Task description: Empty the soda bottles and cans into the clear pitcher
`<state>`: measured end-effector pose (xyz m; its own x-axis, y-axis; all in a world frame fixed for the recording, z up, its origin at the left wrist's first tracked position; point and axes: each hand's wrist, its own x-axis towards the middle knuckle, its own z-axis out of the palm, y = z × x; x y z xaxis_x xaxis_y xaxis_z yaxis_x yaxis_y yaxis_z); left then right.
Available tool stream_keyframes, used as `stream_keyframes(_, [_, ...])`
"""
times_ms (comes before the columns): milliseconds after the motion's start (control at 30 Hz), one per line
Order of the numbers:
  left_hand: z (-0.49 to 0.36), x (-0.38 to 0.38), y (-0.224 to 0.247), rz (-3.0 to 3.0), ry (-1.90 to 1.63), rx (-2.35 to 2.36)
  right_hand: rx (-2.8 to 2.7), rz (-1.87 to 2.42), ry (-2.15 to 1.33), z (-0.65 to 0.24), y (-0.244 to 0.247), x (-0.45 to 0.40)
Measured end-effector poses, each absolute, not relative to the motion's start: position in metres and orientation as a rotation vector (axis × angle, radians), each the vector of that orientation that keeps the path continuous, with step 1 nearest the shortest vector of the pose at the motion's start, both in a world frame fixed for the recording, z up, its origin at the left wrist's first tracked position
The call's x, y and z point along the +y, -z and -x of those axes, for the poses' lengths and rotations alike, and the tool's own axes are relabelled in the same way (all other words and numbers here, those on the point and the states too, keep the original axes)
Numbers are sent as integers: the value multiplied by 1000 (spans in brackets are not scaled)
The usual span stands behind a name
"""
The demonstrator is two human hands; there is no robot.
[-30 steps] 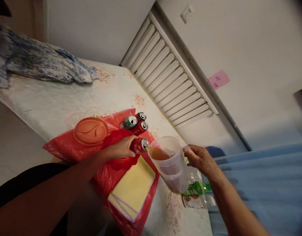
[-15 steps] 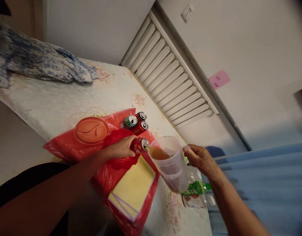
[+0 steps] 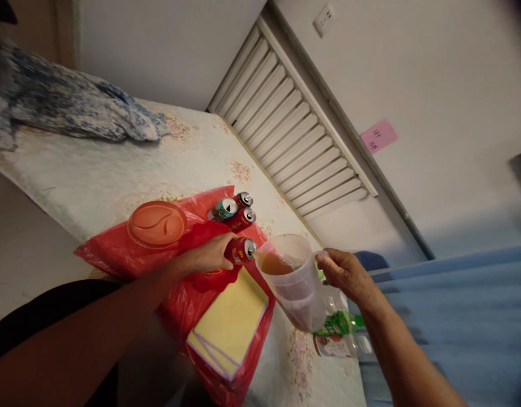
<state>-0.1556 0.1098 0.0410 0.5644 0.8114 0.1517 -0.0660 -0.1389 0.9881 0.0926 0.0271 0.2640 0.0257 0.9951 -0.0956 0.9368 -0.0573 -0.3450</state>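
My left hand [image 3: 212,252] is closed around a red drink can [image 3: 239,251], whose open top meets the lip of a clear plastic pitcher [image 3: 292,288]. My right hand [image 3: 343,272] grips that pitcher by its handle, holding it tilted toward the can. Brown liquid [image 3: 277,264] lies inside the pitcher near its lip, and a thin stream shows between lip and can. Below my left hand is a red scalloped dish [image 3: 201,237], partly hidden by the hand. Just beyond stand a green can [image 3: 223,210], a red can [image 3: 244,219] and a dark-topped can [image 3: 244,199].
A red plastic sheet [image 3: 175,308] covers part of the flowered tablecloth [image 3: 116,169]. On it lie an orange lid-like bowl [image 3: 157,224] and a folded yellow cloth [image 3: 230,322]. Plastic bottles [image 3: 339,325] are behind the pitcher. A radiator [image 3: 294,130] borders the table; patterned fabric [image 3: 82,107] lies at left.
Both hands, the can and the pitcher stay in nearly the same place. The liquid keeps the same tilted position by the pitcher's lip.
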Motion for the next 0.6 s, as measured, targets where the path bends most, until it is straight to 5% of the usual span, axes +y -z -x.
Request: stream_keyframes(600, [155,112,-39,-1534,-872,678,-1931,2100,-523,-94,-255,22])
